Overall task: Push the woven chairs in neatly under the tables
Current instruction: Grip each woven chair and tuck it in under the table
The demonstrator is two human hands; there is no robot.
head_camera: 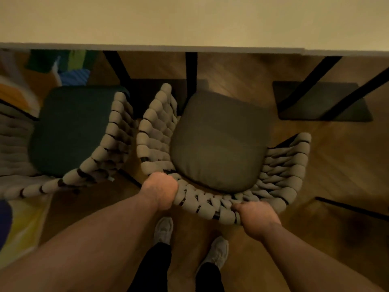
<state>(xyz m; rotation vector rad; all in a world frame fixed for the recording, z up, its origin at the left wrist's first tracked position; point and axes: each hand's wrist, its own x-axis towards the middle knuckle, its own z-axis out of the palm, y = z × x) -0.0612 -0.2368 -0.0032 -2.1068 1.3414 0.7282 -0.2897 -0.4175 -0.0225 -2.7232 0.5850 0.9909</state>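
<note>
Neighbour chair [113,131] with the dark green cushion [71,129] sits left of the left hand, woven side almost touching ours. Tight gap, so push straight. Left hand [160,189] grips the back rim of the woven chair [156,127], fingers curled over the weave. Right hand [255,218] clamps the same rim further right, thumb on top. Two spread grips give yaw control, my read. Olive cushion [219,142] lies ahead of both hands; seat skewed, not yet under the table [189,22]. Black table leg [191,70] ahead, between the hands: likely snag.
</note>
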